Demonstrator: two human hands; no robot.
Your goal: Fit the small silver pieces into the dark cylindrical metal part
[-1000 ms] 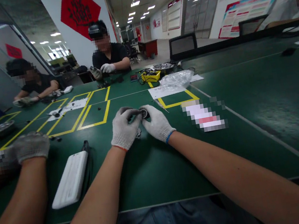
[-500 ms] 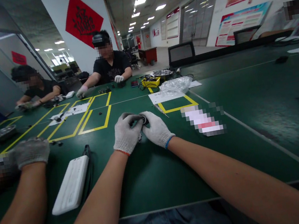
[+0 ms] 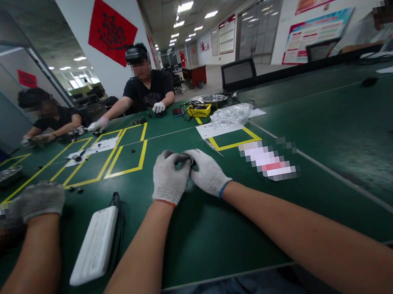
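My left hand (image 3: 171,176) and my right hand (image 3: 208,171), both in white knitted gloves, meet over the green table. Between their fingertips is a small dark round part (image 3: 191,160) with a lighter rim. Fingers of both hands are closed around it and cover most of it, so its exact kind is unclear. A pair of pointed metal tweezers (image 3: 213,147) lies just beyond my right hand. A white power bank (image 3: 94,246) with a black cable rests left of my left forearm.
Yellow tape frames (image 3: 125,172) mark the green table (image 3: 235,236). Beyond my hands are a plastic bag (image 3: 232,116) on white paper and a yellow box (image 3: 201,110) with cables. A co-worker's gloved hand (image 3: 40,200) is close on the left; other people sit across.
My hands stay together on the dark round part and have shifted slightly. A shiny patterned piece seen below my left fingers is now mostly hidden. The co-worker's hand across has moved left.
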